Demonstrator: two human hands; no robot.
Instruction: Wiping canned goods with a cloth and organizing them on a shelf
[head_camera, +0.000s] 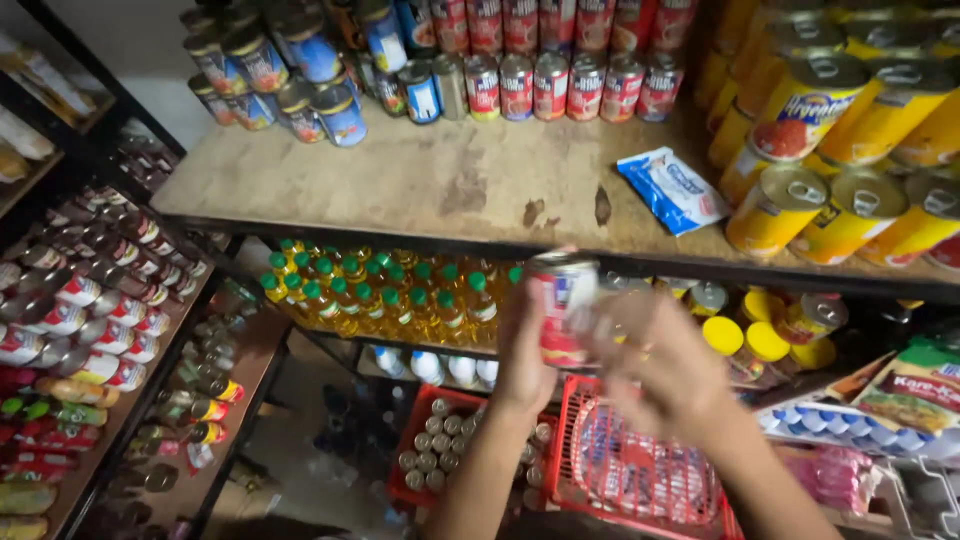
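Both my hands are raised just below the front edge of a worn wooden shelf (450, 190). A red and white tin can (563, 300) stands upright between them. My left hand (522, 352) grips its left side. My right hand (665, 362), blurred, is curled against its right side. A row of similar red cans (560, 85) lines the back of the shelf above.
Blue-labelled cans (300, 75) are stacked at the shelf's back left, yellow cans (840, 150) lie piled at right, and a blue and white sachet (672, 190) rests beside them. Below are green-capped oil bottles (380, 295), a red wire basket (640, 470) and a red crate of small tins (440, 450). More cans fill the left racks (90, 320).
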